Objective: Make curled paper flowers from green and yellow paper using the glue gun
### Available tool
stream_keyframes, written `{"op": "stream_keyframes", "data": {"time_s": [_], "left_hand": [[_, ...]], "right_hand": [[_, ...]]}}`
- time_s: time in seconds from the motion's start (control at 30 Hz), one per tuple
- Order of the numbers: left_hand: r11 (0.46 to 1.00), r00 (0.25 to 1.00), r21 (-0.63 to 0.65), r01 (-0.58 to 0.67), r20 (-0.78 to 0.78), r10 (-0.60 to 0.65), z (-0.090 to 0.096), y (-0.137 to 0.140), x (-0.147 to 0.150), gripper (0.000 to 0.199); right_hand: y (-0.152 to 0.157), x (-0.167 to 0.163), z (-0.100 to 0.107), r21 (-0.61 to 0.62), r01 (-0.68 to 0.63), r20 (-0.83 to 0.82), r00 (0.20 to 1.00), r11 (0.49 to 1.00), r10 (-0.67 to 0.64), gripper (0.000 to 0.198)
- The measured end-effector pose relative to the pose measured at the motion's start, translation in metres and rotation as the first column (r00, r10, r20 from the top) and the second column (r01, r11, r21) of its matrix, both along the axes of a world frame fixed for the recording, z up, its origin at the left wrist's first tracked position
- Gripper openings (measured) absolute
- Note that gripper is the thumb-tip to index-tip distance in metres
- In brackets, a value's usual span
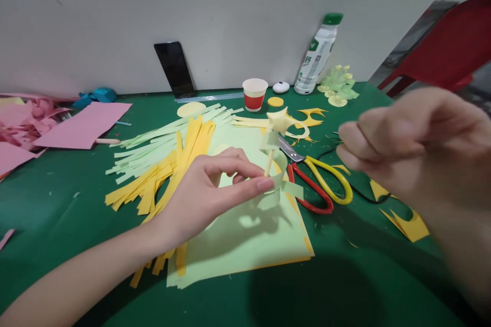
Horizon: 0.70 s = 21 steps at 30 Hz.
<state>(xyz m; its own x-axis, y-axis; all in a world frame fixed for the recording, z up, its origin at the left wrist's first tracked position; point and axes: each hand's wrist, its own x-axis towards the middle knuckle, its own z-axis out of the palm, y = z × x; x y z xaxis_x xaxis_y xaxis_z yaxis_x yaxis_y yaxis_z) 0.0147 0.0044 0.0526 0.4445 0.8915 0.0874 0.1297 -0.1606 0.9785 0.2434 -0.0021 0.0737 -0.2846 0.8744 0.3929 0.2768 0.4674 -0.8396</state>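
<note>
View: head camera only.
Left hand (215, 184): thumb and fingertips pinched on the thin stick (269, 161), at its lower part.
Stick axis: near upright, top tipped slightly right; rises from the pinch.
Paper star (280, 121): at the top, directly above the grip, pale green paper collar (270, 140) just under it.
Green strip (283, 168): curls out right of the stick, loose end pointing right; whether it circles the stick, cannot tell.
Right hand (414, 138): raised, well apart on the right, fingers curled, blurred; cannot tell if it grips anything.
Nearer hand: left, touching; right on the loose end's side.
Beneath: green sheets (241, 260); scissors (294, 156) just right.
</note>
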Motion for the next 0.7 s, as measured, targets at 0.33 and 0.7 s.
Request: {"op": "stream_keyframes", "data": {"time_s": [0.33,0.7], "left_hand": [[1.000,1.000,-0.023,0.015,-0.016,-0.015,-0.002,-0.001,0.001,0.011],[0.999,0.999,-0.037,0.026,-0.021,-0.026,-0.003,-0.001,0.000,0.010]], "right_hand": [[0.010,-0.012,0.002,-0.136,-0.396,-0.530,0.804,0.908,0.271,0.065],[0.002,-0.014,-0.002,-0.034,-0.120,0.133,0.983,0.992,0.124,0.022]]}}
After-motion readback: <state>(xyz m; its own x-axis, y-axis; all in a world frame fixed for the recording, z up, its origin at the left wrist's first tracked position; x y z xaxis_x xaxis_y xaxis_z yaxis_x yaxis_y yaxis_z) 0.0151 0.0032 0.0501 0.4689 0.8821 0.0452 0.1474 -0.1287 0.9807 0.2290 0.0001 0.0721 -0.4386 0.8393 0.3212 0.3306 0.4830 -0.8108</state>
